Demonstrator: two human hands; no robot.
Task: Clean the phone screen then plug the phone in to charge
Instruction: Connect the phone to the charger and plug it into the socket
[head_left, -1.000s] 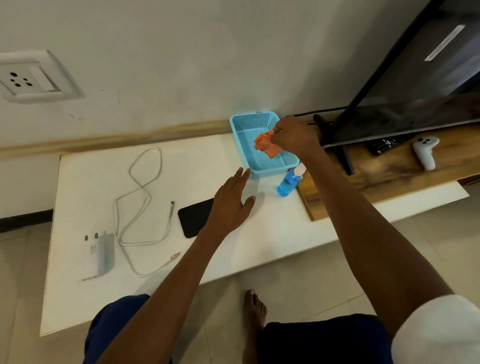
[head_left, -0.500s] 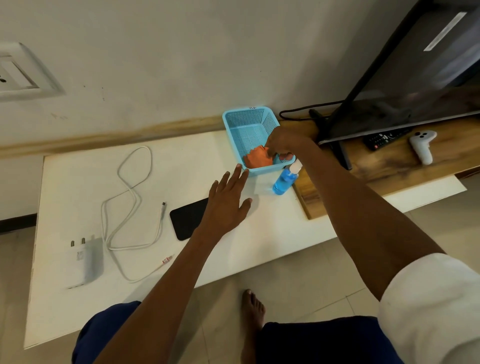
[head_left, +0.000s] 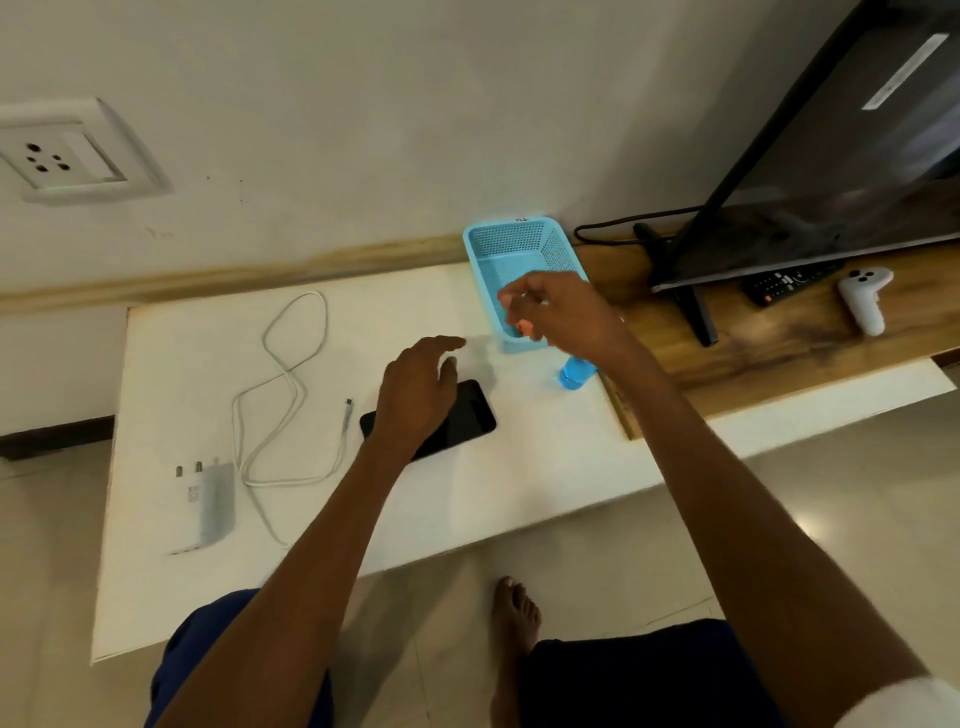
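Note:
A black phone (head_left: 464, 417) lies screen up on the white table (head_left: 519, 483). My left hand (head_left: 415, 391) hovers over its left half with loosely bent fingers and holds nothing. My right hand (head_left: 561, 312) is above the near end of the blue mesh basket (head_left: 514, 240), fingers relaxed and empty. A bit of the orange cloth (head_left: 524, 328) shows in the basket under that hand. A blue spray bottle (head_left: 574, 372) stands just in front of the basket, partly behind my right wrist. The white cable (head_left: 291, 374) and the white charger plug (head_left: 208, 501) lie on the table's left side.
A wall socket (head_left: 57, 156) sits high on the left wall. To the right a wooden shelf carries a TV (head_left: 857, 156), a black remote (head_left: 784, 280) and a white controller (head_left: 865, 300). My bare foot (head_left: 514, 613) is on the floor below the table edge.
My right hand lowered the orange cloth into the basket, let it go and lifted off. My left hand drew back from near the basket to above the phone.

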